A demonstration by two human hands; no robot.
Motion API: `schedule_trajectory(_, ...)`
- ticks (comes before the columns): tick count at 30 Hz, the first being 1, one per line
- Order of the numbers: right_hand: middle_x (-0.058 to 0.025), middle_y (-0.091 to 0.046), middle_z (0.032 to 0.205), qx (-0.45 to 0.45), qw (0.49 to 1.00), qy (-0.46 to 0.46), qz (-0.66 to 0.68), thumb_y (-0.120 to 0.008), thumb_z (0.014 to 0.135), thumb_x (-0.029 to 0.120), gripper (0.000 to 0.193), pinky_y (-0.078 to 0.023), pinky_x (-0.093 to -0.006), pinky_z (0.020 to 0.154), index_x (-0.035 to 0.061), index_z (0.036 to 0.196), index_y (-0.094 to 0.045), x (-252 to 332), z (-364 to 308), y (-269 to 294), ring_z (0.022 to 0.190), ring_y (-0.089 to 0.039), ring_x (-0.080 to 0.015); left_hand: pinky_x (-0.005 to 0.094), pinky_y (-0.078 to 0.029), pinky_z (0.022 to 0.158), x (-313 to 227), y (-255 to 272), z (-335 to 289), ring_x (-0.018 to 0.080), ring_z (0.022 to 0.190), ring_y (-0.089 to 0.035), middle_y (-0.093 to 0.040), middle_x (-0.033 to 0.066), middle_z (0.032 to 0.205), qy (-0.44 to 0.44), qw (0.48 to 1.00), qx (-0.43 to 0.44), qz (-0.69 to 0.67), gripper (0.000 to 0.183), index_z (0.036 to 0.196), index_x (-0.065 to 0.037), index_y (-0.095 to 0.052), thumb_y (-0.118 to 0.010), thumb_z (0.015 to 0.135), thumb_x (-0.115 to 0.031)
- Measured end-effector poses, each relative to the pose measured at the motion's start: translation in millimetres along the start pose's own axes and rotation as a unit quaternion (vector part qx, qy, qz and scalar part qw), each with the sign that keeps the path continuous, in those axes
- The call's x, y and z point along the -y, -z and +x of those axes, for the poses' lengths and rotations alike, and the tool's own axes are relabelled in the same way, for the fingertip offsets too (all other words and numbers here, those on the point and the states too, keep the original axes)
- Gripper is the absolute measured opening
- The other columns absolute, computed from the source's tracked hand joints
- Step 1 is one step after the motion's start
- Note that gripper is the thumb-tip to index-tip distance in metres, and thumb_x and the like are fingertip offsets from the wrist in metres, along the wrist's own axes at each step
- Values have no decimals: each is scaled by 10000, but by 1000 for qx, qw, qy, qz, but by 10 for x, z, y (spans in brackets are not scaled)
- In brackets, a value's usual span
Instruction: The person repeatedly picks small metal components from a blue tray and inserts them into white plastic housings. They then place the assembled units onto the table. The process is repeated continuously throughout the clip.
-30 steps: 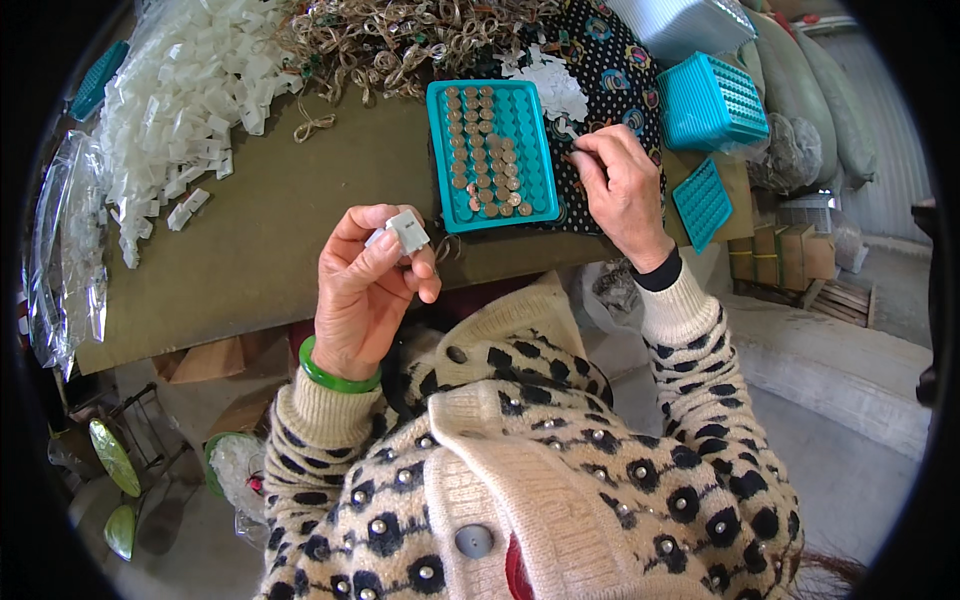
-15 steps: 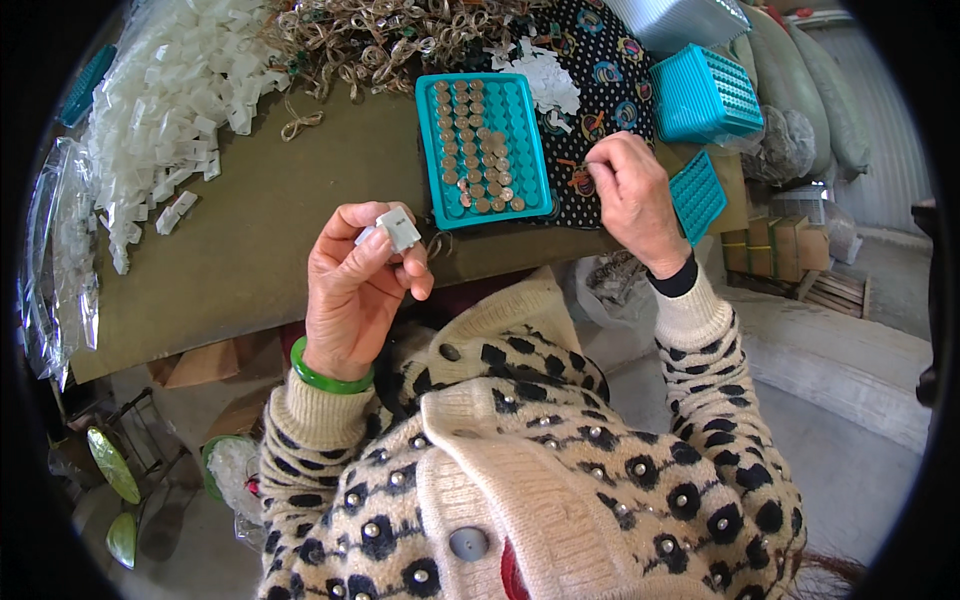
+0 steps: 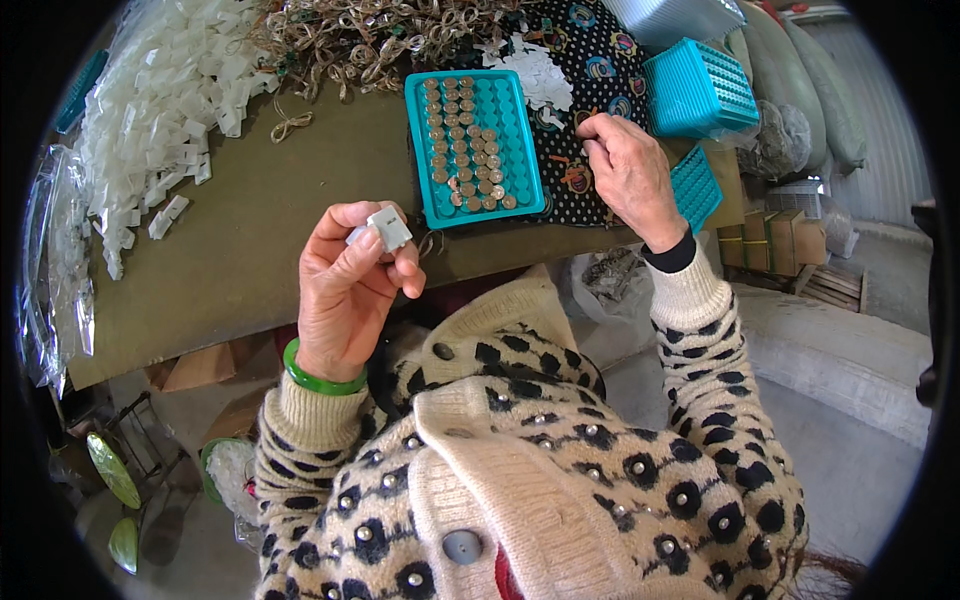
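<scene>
My left hand, with a green bangle at its wrist, pinches a small white plastic case between thumb and fingers, above the table's near edge. My right hand is over the dark patterned cloth, its fingers curled and pressed together. Whatever lies between those fingertips, if anything, is hidden. Between the hands stands a teal tray with round hollows, several of them filled with brown coin-like discs. Beyond the right fingertips lie flat white pieces in a loose pile.
White plastic cases are heaped at the far left beside clear plastic film. Tangled tan cords lie at the back. Stacked teal trays and a single teal tray are at the right, with full sacks behind.
My right hand has moved slightly farther away over the cloth, toward the white pieces. My left hand keeps its hold on the white case. The whole view has shifted a little.
</scene>
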State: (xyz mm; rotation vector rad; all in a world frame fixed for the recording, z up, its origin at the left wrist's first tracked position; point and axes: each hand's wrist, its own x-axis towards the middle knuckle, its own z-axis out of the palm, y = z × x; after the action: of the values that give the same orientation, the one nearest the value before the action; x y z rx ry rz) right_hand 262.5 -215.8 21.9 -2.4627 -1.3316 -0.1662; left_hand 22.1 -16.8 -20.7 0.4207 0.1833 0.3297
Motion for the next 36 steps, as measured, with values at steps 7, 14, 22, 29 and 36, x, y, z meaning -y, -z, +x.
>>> schedule_trajectory(7,-100,-617,842,-11,999,-36,34,-630,830,19,88,-497,-391,701,34,916,-644,-22,-94,21,808,-614,-294,356,-552,606,-2,5,-6,226,777,-639,-610,161,1056,0,1000,2,-2,176,1102,-23,-570,-607,933,-56)
schedule_trajectory(14,-89,-579,853,-37,996,79,-36,-654,799,-7,133,-495,-377,723,21,929,-656,-7,-209,30,815,-585,-283,361,-560,633,4,-9,-8,242,790,-653,-622,164,1042,3,1000,3,3,183,1114,-21,-562,-601,940,-64)
schedule_trajectory(22,-111,-634,757,-33,998,44,26,-643,808,1,47,-505,-340,626,13,844,-614,158,-3,53,687,-625,-253,382,-609,740,-37,-27,-36,293,888,-694,-648,207,1091,22,1000,-5,-6,198,1154,-3,-567,-559,960,-43)
schedule_trajectory(29,-72,-657,815,53,825,-168,536,-612,912,42,60,-484,-230,605,-9,942,-602,679,-46,263,670,-606,-108,369,-613,698,-74,-113,-50,250,827,-699,-669,184,1020,39,999,-8,25,193,1122,10,-588,-604,938,-44)
schedule_trajectory(36,-103,-571,961,43,796,-23,604,-572,943,46,69,-463,-242,693,-6,973,-538,1265,-54,116,760,-554,-106,399,-586,680,-96,-230,-110,242,789,-671,-656,164,1013,29,999,7,32,183,1103,-25,-626,-625,923,-60)
